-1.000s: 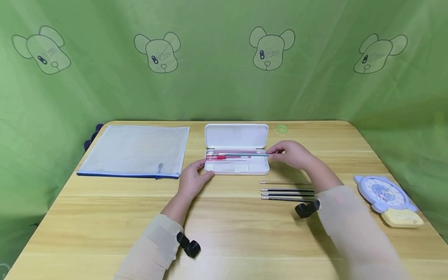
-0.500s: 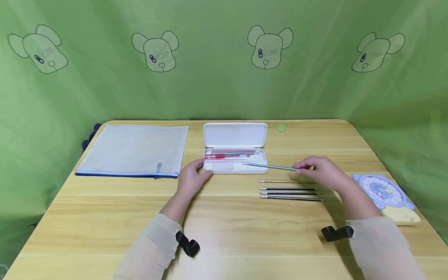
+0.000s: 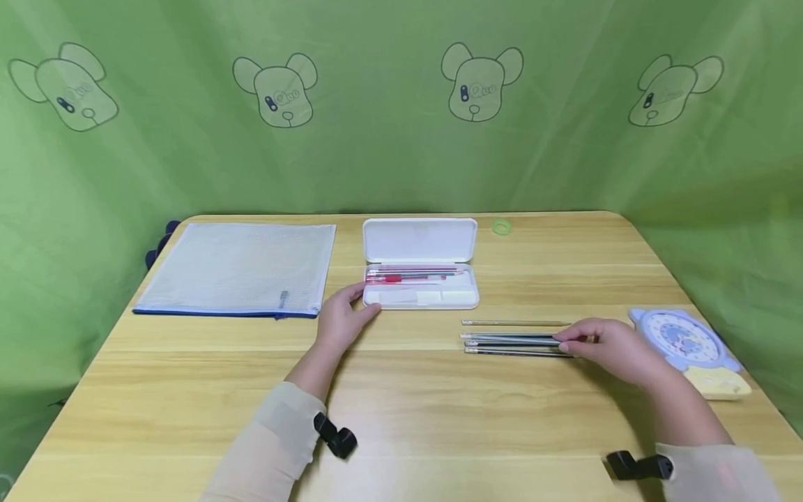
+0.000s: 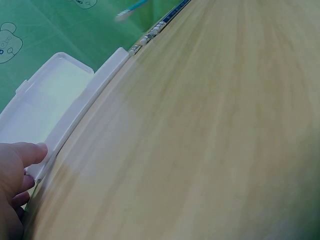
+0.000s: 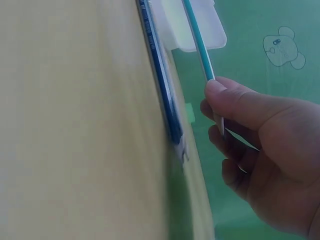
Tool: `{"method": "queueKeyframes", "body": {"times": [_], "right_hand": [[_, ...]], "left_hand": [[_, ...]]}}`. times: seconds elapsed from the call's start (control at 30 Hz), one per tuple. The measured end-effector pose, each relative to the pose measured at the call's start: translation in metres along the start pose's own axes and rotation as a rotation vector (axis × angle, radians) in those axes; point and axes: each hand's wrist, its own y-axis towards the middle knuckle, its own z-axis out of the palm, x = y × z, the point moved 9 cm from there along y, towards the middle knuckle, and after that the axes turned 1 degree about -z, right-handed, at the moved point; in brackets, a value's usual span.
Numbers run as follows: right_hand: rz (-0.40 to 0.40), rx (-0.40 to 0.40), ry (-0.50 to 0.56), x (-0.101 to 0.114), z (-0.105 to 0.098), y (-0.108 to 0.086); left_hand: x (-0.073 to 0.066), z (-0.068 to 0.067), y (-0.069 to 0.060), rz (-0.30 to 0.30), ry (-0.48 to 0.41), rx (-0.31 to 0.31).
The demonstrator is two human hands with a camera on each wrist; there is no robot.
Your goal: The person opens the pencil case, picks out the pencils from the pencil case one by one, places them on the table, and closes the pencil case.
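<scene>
Viewing remotely, I see the right hand [image 3: 617,348] pinching a slim, teal-painted pencil [image 5: 199,40] near its pointed end, above glossy dark pencils [image 5: 161,80]. Probably light, stiff, slick; tip fragile, mid-shaft safer. Left hand [image 3: 341,321] grips the smooth, white, hinged plastic case [image 3: 420,239] by its near-left corner.

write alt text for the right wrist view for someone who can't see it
A right hand pinches a teal pencil near one end, above a wooden table. A dark blue pencil lies on the table, with part of a white case at the top and green fabric behind.
</scene>
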Motion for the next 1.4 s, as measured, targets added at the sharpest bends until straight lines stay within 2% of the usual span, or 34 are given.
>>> {"method": "queueKeyframes", "body": {"times": [0.33, 0.63, 0.83, 1.1, 1.4], "right_hand": [[-0.003, -0.001, -0.026, -0.010, 0.011, -0.012], [-0.044, -0.030, -0.071, -0.009, 0.011, -0.012], [-0.032, -0.027, -0.073, -0.012, 0.013, -0.012], [-0.052, -0.035, -0.035, -0.013, 0.016, -0.013], [-0.025, -0.027, -0.007, -0.015, 0.017, -0.015]], "left_hand": [[0.003, -0.002, 0.002, -0.021, 0.009, 0.004], [0.002, -0.002, 0.002, -0.023, 0.017, 0.008], [0.001, -0.002, 0.002, -0.017, 0.010, 0.006], [0.002, 0.000, 0.001, -0.017, -0.014, 0.007], [0.002, 0.002, 0.001, -0.022, -0.008, 0.011]]}}
